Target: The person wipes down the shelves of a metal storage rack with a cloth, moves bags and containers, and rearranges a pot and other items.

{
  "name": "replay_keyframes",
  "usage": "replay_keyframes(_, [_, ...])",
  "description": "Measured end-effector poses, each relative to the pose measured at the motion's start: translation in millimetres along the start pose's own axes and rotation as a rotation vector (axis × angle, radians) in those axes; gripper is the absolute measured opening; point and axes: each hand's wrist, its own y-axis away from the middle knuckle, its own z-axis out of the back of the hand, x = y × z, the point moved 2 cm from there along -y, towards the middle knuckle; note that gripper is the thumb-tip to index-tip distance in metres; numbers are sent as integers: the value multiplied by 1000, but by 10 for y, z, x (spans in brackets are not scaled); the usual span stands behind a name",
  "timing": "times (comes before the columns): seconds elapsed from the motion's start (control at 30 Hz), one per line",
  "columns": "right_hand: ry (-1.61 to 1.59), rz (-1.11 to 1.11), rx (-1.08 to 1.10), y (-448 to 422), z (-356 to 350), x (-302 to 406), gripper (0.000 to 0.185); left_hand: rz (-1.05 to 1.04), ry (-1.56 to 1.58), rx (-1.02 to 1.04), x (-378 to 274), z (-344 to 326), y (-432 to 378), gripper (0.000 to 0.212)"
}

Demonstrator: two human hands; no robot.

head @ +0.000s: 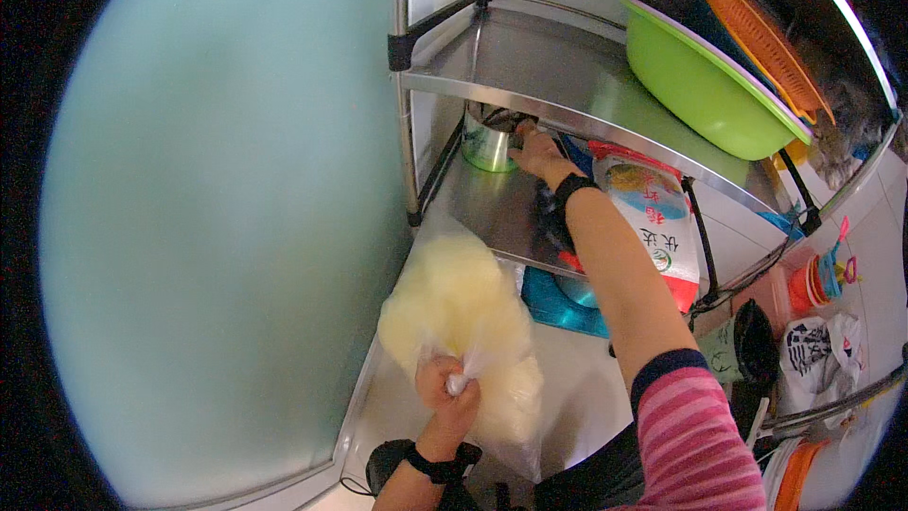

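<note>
My left hand (447, 387) is closed around the gathered neck of a clear plastic bag (461, 291) with pale yellow contents, which hangs low in front of the metal shelf unit. My right hand (539, 152) reaches between two shelves and touches the rim side of a shiny metal pot (489, 142) at the left end of the lower shelf (489, 206). Dark items show inside the pot. Its grip on the pot cannot be made out, as part of the fingers is hidden. A white and red printed sack (649, 206) stands beside my right forearm.
A green plastic basin (709, 85) with an orange basket (773, 35) rests on the upper shelf (560, 71). Frosted glass (227, 227) borders the left side. A blue container (560, 309) sits below the lower shelf. A white plastic bag (816, 362) lies at right.
</note>
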Motion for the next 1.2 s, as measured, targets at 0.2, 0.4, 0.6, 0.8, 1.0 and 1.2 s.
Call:
replay_keyframes(0.2, [46, -88, -62, 173, 45, -37, 52, -12, -15, -29, -37, 0, -43, 20])
replay_keyframes(0.4, [60, 13, -184, 456, 167, -162, 36, -52, -70, -29, -132, -32, -132, 17])
replay_keyframes(0.6, [-83, 136, -369, 1452, 648, -337, 37, -38, -85, 131, -309, -45, -279, 18])
replay_keyframes(0.8, [-304, 224, -363, 2425, 897, -722, 26, -225, -121, 221, -495, -197, -631, 18])
replay_keyframes(1.0, [-257, 157, -347, 3162, 1074, -1108, 19, -312, -155, 327, -515, -319, -924, 19])
replay_keyframes(1.2, [-306, 123, -286, 3960, 1248, -1191, 19, -366, -205, 333, -458, -547, -1354, 18])
